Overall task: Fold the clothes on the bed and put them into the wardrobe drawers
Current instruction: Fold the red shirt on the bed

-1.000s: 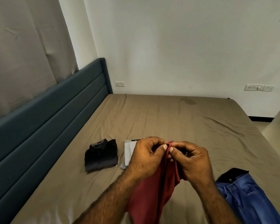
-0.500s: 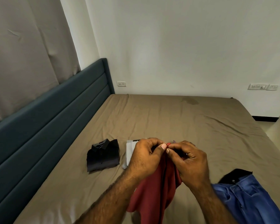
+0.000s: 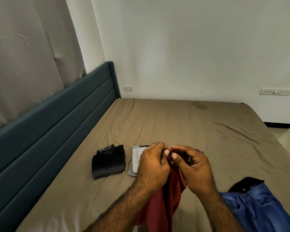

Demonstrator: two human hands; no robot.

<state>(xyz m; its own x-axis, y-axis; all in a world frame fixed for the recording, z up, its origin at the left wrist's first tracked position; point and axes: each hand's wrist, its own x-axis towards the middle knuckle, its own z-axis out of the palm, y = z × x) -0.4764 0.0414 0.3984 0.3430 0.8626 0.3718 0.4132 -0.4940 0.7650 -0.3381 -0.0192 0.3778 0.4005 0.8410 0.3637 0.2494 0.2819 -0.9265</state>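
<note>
1. Clearly, no writing can be read; the grey folded garment point(image 3: 135, 160) has a dark label at its top edge, but it is too small to read.
2. Both hands pinch the top edge of a dark red garment point(image 3: 162, 203), which hangs down from them above the bed point(image 3: 182, 124). The left hand point(image 3: 153, 162) and the right hand point(image 3: 193, 166) have curled fingers, and their thumbs meet at the cloth.
3. A folded black shirt point(image 3: 108, 161) lies on the brown sheet, just beside the grey garment.
4. Blue jeans point(image 3: 258, 208) lie at the right, with a black cloth point(image 3: 244, 182) under their top.
5. A teal headboard point(image 3: 49, 128) stands at the left, under a pale curtain point(image 3: 28, 56). The white wall point(image 3: 191, 47) has a socket point(image 3: 128, 88) and a switch panel point(image 3: 274, 92).
</note>
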